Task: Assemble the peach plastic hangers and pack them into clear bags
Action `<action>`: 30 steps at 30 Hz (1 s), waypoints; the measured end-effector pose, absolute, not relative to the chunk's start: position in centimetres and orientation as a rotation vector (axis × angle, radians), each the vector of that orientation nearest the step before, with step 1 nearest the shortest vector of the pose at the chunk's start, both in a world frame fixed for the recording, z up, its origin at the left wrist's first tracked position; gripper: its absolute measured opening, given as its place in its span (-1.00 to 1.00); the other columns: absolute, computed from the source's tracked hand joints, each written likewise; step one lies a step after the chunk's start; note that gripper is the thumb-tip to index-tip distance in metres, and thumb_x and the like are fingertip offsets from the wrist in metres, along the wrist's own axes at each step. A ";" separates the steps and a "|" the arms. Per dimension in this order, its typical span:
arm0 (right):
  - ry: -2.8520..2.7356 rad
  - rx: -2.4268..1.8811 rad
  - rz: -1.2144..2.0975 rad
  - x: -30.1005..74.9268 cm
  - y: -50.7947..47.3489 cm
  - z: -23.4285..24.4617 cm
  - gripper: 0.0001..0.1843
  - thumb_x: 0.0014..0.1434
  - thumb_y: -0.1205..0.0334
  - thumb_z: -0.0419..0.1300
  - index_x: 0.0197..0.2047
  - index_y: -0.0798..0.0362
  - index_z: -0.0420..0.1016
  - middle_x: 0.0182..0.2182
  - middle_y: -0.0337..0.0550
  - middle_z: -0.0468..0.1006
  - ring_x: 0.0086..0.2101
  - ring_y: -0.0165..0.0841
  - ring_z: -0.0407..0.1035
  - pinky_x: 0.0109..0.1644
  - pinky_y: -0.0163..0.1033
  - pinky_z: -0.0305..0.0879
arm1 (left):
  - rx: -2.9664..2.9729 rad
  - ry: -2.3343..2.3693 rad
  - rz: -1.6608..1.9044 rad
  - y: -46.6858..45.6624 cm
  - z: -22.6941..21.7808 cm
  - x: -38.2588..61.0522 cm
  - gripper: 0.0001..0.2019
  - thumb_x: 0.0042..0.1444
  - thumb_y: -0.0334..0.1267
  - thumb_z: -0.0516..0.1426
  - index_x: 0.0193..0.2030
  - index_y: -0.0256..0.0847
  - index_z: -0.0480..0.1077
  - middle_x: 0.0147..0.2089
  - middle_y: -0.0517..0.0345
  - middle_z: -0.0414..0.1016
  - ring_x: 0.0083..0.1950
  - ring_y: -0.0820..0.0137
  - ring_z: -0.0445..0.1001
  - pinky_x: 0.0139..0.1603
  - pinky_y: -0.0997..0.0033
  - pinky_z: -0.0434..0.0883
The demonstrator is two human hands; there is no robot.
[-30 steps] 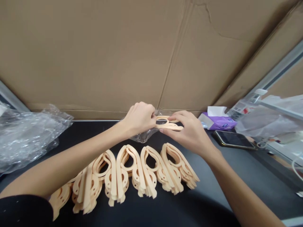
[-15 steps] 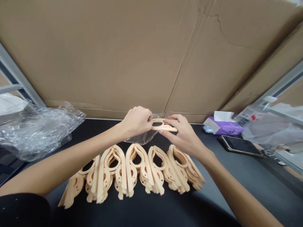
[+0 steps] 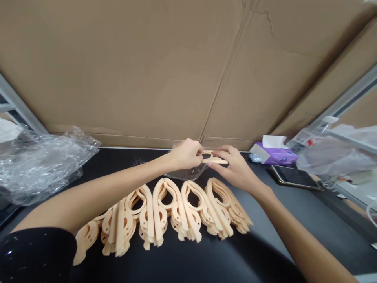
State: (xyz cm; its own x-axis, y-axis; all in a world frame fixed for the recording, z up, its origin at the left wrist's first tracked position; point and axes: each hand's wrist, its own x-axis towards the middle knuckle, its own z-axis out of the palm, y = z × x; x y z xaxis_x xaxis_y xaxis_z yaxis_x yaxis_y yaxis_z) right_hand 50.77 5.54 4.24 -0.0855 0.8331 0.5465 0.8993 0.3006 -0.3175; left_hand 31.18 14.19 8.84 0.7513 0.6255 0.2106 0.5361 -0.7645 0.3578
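Observation:
Above the back of the black table, my right hand (image 3: 234, 167) holds a beige folding hanger (image 3: 218, 160) between thumb and fingers at its right end. My left hand (image 3: 188, 154) is closed at the hanger's looped left end, its fingertips mostly hidden. Behind and under my left hand lies a clear plastic bag (image 3: 187, 173); I cannot tell whether the fingers grip it too. Nearer to me, stacks of the same beige hangers (image 3: 193, 208) stand in a row, overlapping one another. My left forearm covers part of the leftmost stacks.
Crumpled clear plastic (image 3: 50, 165) is heaped at the left. On the right are a purple tissue pack (image 3: 272, 154), a phone (image 3: 294, 177) and a clear bottle (image 3: 312, 135). A large cardboard sheet (image 3: 132, 70) rises behind the black table (image 3: 265, 243).
Both hands and the hanger between them have shifted slightly right in view, while the surroundings have slid a little left. The grip looks the same.

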 end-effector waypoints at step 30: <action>-1.844 -1.930 -0.188 63.0 -2.5 -3.7 -0.49 0.31 -0.18 0.03 -0.02 -0.06 0.65 0.04 0.05 0.55 0.01 -0.05 0.48 0.19 0.14 0.37 | 2.715 1.476 0.998 3.9 5.5 2.7 -0.78 0.32 -0.08 0.16 0.06 0.07 0.50 0.14 0.27 0.50 0.08 0.25 0.54 0.30 0.15 0.37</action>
